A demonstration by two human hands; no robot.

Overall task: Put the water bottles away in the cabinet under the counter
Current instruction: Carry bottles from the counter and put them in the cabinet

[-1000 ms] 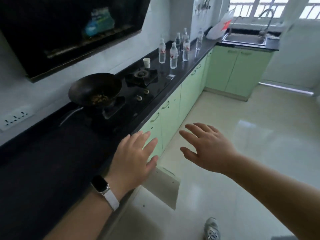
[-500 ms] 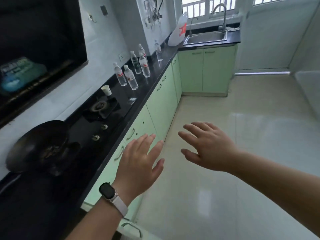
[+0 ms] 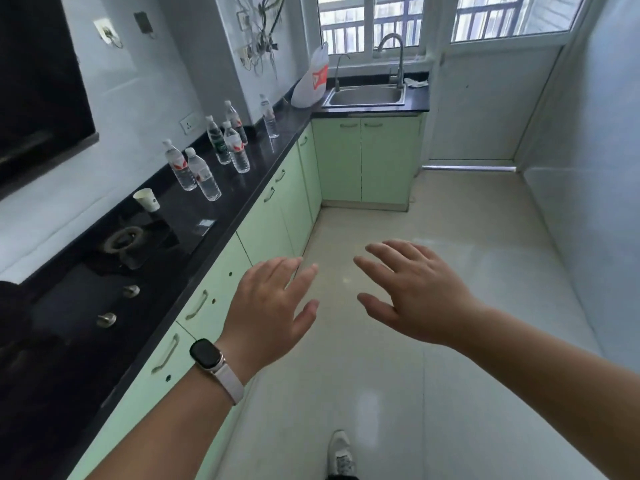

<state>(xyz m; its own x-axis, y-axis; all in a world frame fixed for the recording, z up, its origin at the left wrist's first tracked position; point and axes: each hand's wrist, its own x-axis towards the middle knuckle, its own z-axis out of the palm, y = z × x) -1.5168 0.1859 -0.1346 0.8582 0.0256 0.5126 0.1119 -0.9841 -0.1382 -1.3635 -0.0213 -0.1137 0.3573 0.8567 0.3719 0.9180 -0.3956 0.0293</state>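
Observation:
Several clear water bottles stand upright on the black counter (image 3: 242,188) along the left wall: a near pair (image 3: 202,174), a group of three (image 3: 228,140) behind it, and a single bottle (image 3: 269,116) farther back. Light green cabinet doors (image 3: 266,220) under the counter are all closed. My left hand (image 3: 270,313), with a watch on the wrist, and my right hand (image 3: 415,292) hover over the floor in front of me, fingers spread and holding nothing, well short of the bottles.
A paper cup (image 3: 147,199) and a gas hob (image 3: 124,240) with knobs sit on the counter nearer to me. A steel sink (image 3: 367,95) with a tap and a white plastic bag (image 3: 311,81) are at the far end under the window. My shoe (image 3: 341,455) shows on the glossy floor.
The view has swung right and moved forward along the counter; the wok has dropped out of sight at the left and the bottles are closer. Both hands stay open and spread.

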